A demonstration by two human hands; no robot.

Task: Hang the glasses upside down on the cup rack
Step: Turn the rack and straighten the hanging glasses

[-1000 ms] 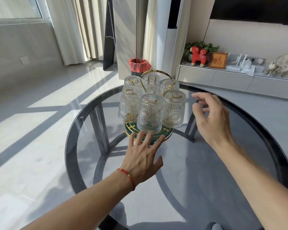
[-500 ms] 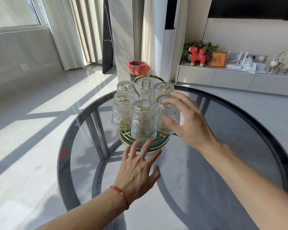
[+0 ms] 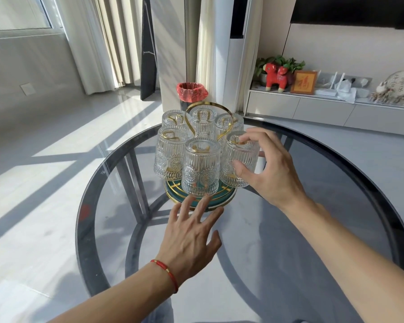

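While the right hand (image 3: 269,170) has its grip clamped around the front-right glass (image 3: 239,163), inverted on the cup rack (image 3: 197,199) mid-surface, it should seat it squarely and release gently, the spread, empty left hand (image 3: 191,238) steadying the base.

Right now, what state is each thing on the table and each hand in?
glasses: six, upside down on the rack
cup rack: upright on the glass table, all pegs filled
right hand: fingers curled around the front-right glass
left hand: open, fingertips at the rack's base
bin: red liner in place
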